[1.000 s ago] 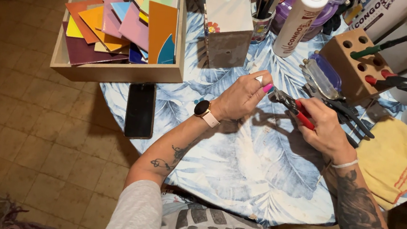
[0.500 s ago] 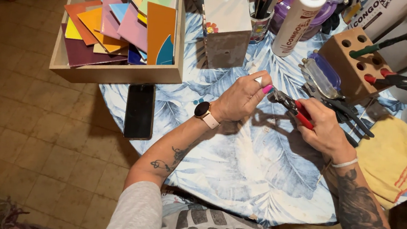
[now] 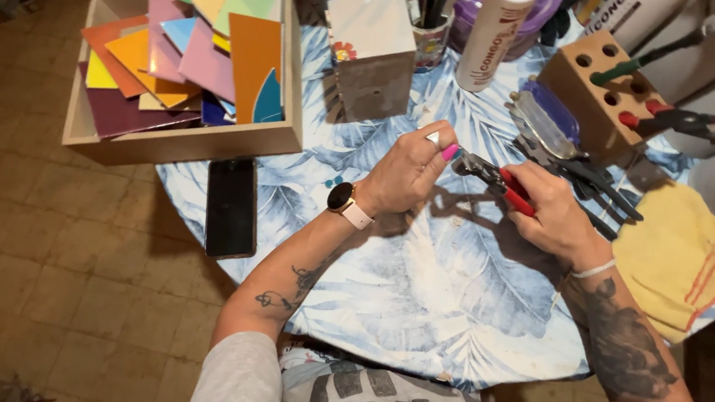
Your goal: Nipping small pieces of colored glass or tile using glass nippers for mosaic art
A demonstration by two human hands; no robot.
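Two bare hands work above the middle of the round desk point(image 3: 418, 294), which is covered in a blue-and-white leaf-print cloth. Nearest the camera, tattooed forearms come up out of grey sleeves, and the left wrist carries a round black watch with a pale strap point(image 3: 342, 199). The left hand point(image 3: 408, 173) is pinched shut, its pink-nailed fingertips pressed around something small right at the nose of the tool; the piece itself is too small to make out. The right hand point(image 3: 553, 213) is clenched around the red handles of a pair of metal nippers point(image 3: 492, 177), whose dark head points left and meets the left fingertips, held just above the cloth.

Left of the hands, a black smartphone point(image 3: 232, 206) lies flat near the desk's edge. Right of them, a yellow cloth with red stitching point(image 3: 675, 258) sits crumpled by the rim. Just beyond the right hand, several dark-handled pliers point(image 3: 591, 178) lie side by side.

Further back, a shallow wooden tray point(image 3: 180, 142) holds a jumble of coloured tile pieces point(image 3: 188, 54) in orange, pink, purple, yellow and green. Beside it stands a white-topped cube box point(image 3: 372, 54), then a white tube-shaped bottle point(image 3: 494, 35), and to the right a wooden block with round holes point(image 3: 595, 97) holding tools.
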